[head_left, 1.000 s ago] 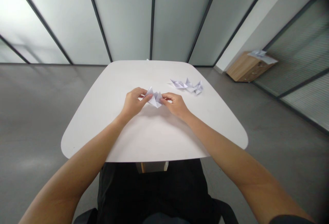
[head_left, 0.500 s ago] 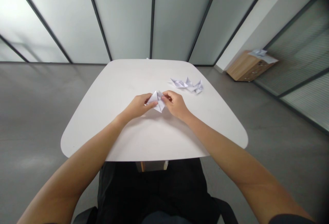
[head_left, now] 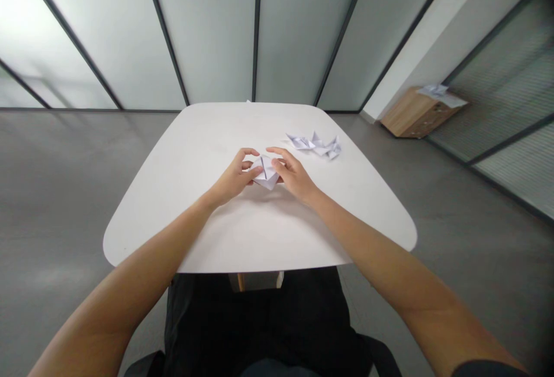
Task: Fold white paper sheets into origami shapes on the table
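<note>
White table (head_left: 259,238), folded paper (head_left: 266,172) between left hand (head_left: 236,179) and right hand (head_left: 294,176), both grips touching it, can't tell if pinched; a slip could nudge it toward the paper pile (head_left: 314,144).

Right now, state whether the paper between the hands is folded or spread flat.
Folded: the white paper piece between the left hand and the right hand shows crease lines and layered, angled edges, not a flat sheet.

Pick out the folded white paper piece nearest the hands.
The white folded paper piece between the left hand and right hand, touching both; the other white folded paper pieces lie apart on the white table.
</note>
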Motion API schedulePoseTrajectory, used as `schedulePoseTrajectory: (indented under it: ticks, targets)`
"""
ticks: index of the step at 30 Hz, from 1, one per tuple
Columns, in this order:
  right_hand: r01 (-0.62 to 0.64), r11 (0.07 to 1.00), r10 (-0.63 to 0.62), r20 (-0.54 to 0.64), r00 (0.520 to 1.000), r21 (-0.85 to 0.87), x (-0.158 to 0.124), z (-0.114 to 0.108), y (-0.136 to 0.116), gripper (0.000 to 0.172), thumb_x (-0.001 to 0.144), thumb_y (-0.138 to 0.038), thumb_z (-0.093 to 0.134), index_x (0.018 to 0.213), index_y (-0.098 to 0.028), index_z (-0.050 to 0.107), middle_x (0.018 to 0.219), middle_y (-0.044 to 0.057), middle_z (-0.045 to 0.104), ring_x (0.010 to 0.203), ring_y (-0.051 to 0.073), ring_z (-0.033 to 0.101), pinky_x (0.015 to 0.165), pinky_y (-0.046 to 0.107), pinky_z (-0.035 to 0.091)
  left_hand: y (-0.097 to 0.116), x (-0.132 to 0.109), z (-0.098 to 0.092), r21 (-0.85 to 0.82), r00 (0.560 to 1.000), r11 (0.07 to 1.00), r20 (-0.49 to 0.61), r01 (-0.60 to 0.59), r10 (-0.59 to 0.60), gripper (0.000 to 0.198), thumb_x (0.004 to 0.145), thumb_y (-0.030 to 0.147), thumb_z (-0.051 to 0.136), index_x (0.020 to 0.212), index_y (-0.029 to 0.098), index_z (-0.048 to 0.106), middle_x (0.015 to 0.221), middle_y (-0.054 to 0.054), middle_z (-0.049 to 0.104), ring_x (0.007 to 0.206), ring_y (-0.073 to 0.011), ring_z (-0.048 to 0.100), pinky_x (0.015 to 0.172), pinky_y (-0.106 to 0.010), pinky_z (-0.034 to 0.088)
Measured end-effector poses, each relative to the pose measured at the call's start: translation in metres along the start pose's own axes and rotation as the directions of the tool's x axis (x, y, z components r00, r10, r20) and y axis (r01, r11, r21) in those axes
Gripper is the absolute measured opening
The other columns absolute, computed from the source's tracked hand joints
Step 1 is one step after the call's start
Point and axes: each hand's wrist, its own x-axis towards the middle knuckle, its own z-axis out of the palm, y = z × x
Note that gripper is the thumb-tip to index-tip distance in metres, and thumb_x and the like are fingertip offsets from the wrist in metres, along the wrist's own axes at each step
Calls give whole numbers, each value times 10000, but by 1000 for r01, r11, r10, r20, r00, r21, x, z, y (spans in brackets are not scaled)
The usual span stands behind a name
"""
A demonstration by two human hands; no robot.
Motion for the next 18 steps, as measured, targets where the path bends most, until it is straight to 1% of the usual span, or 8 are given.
schedulePoseTrajectory:
  ticks: [3, 5, 7, 10, 12, 14, 16, 18]
  targets:
    - [-39, 994, 34, 48, 998, 97, 0, -1, 0, 635, 882, -631, 712, 1406, -299, 578, 852, -3, 662, 743, 188, 673, 709, 366, 647, -5, 4, 1, -109, 997, 992, -44, 64, -69, 348, 903, 515, 725, 1034, 221, 593, 751, 41, 556, 613, -70, 516, 549, -159, 390]
    - [-66, 989, 54, 88, 995, 134, 0, -2, 1, 607, 866, -599, 743, 1367, -282, 616, 848, 1, 687, 738, 195, 698, 749, 407, 665, -8, 7, 0, -169, 987, 980, -98, 107, -125, 363, 912, 549, 709, 959, 200, 618, 710, 36, 533, 558, -60, 471, 493, -155, 342]
    - [-84, 989, 71, 107, 992, 124, 1, -1, 2, 555, 826, -539, 799, 1283, -253, 666, 879, 14, 722, 743, 199, 717, 779, 432, 675, -9, 9, -2, -201, 978, 972, -145, 119, -150, 419, 931, 601, 669, 929, 182, 646, 690, 25, 528, 541, -62, 457, 474, -159, 337]
    - [-84, 994, 81, 38, 996, 77, 2, 1, 5, 473, 785, -457, 838, 1167, -215, 700, 880, 23, 742, 722, 189, 721, 754, 416, 684, -7, 7, -4, -218, 988, 973, -114, 81, -108, 498, 935, 657, 632, 987, 165, 689, 747, -5, 590, 586, -65, 500, 525, -162, 402]
    - [-81, 994, 83, -26, 996, 79, 3, 2, 7, 420, 784, -419, 827, 1125, -207, 704, 868, 18, 743, 715, 180, 718, 726, 393, 684, -6, 5, -4, -220, 995, 974, -69, 52, -68, 474, 885, 589, 741, 1123, 183, 691, 849, -17, 652, 695, -77, 584, 630, -168, 473]
    - [-85, 991, 92, -71, 993, 104, 4, 2, 7, 392, 775, -377, 818, 1111, -212, 701, 872, 12, 746, 729, 183, 726, 712, 379, 681, -5, 3, -4, -214, 998, 976, -50, 38, -50, 519, 811, 468, 851, 1226, 216, 669, 963, -26, 694, 829, -104, 650, 747, -198, 525]
    - [-95, 989, 107, -107, 989, 111, 4, 2, 7, 399, 764, -339, 814, 1126, -219, 694, 866, 5, 750, 731, 191, 736, 699, 376, 679, -7, 3, -2, -205, 996, 978, -60, 45, -59, 535, 786, 404, 872, 1248, 225, 671, 1022, -35, 713, 889, -122, 674, 809, -233, 551]
    - [-103, 990, 114, -123, 986, 92, 4, 4, 5, 407, 775, -318, 800, 1156, -216, 697, 850, 6, 754, 710, 196, 739, 688, 376, 677, -8, 3, -1, -180, 994, 982, -77, 59, -73, 489, 820, 408, 830, 1246, 213, 695, 999, -41, 724, 856, -121, 677, 810, -245, 563]
